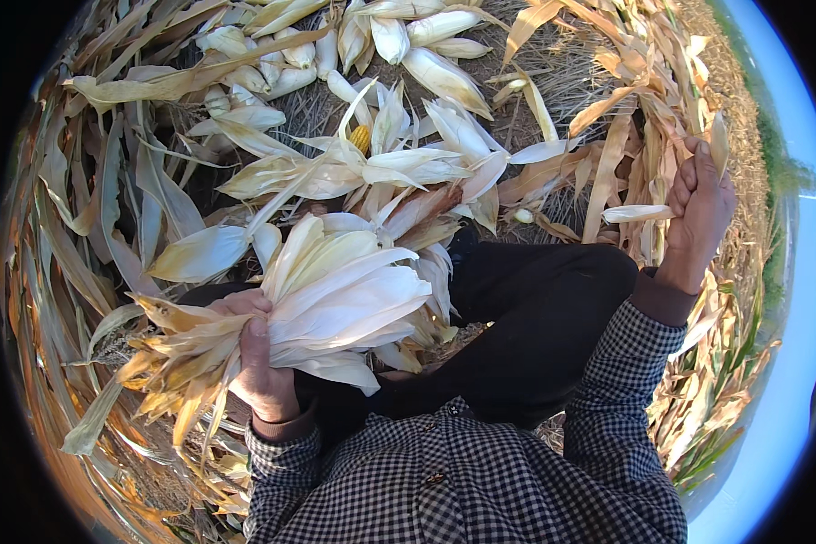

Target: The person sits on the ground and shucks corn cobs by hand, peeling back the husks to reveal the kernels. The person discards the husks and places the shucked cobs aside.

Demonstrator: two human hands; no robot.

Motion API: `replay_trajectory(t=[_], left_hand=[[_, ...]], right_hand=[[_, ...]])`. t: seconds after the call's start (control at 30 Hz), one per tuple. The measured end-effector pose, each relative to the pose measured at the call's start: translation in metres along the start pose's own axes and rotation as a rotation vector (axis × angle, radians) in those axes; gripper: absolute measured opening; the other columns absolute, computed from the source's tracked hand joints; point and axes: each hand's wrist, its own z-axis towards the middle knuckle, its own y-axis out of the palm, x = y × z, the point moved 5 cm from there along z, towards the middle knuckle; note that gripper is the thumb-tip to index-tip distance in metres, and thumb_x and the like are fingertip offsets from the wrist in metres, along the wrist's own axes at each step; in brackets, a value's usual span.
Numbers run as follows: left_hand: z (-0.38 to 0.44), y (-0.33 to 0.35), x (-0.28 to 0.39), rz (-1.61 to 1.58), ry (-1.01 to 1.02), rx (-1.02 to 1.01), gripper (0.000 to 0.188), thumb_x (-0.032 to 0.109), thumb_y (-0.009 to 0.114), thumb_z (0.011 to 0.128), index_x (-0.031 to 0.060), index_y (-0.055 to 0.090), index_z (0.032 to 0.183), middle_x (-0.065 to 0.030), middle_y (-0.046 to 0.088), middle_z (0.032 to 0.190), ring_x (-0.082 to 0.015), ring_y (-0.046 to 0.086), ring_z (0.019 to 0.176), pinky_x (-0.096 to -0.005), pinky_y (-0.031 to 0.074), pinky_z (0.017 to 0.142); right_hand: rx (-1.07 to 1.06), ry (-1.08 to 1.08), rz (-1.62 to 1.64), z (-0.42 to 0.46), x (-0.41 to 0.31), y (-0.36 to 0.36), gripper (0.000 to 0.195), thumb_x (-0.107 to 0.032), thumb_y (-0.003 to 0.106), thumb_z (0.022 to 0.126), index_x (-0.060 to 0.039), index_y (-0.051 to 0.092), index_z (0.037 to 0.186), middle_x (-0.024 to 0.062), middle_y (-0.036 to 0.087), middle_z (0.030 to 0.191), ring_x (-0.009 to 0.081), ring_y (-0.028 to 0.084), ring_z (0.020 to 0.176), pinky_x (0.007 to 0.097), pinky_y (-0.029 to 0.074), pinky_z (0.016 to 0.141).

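Note:
My left hand (258,360) grips a bundle of pale corn husks (347,299) around its narrow, browned end, with the broad white leaves fanned out to the right over my lap. Off at the right, my right hand (700,197) is raised beside the dry stalks, a husk piece (719,146) upright at its fingers and another pale strip (636,213) sticking out to the left from the palm side. Loose husks (408,166) lie in front of me, and among them a yellow corn cob (360,139) shows partly.
Several ears of corn in husk (442,78) lie on the straw-covered ground at the top. Dry corn stalks and leaves (88,183) are heaped at the left, with more stalks (653,102) at the right. My bent knee (585,272) is between the husks and my right arm.

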Motion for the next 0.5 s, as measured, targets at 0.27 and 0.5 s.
replay_trajectory(t=[0.27, 0.5], left_hand=[[-0.033, 0.049, -0.027, 0.275, -0.388, -0.442, 0.01, 0.004, 0.058, 0.086, 0.0034, 0.052, 0.094, -0.0078, 0.055, 0.095, -0.0183, 0.052, 0.094, -0.0336, 0.041, 0.09], [-0.035, 0.059, -0.063, 0.932, -0.177, -0.735, 0.019, 0.006, 0.065, 0.082, 0.0058, 0.054, 0.098, -0.0062, 0.057, 0.098, -0.0192, 0.056, 0.093, -0.0305, 0.044, 0.085]], right_hand=[[-0.264, -0.245, -0.702, 0.093, 0.169, 0.044, 0.027, -0.021, 0.064, 0.085, 0.0013, 0.066, 0.1, 0.015, 0.065, 0.075, 0.027, 0.062, 0.064, 0.0361, 0.047, 0.064], [-0.249, -0.087, -1.291, 0.144, 0.314, 0.102, 0.04, -0.024, 0.063, 0.083, -0.0048, 0.059, 0.118, 0.0211, 0.055, 0.115, 0.0389, 0.062, 0.1, 0.0471, 0.051, 0.084]])
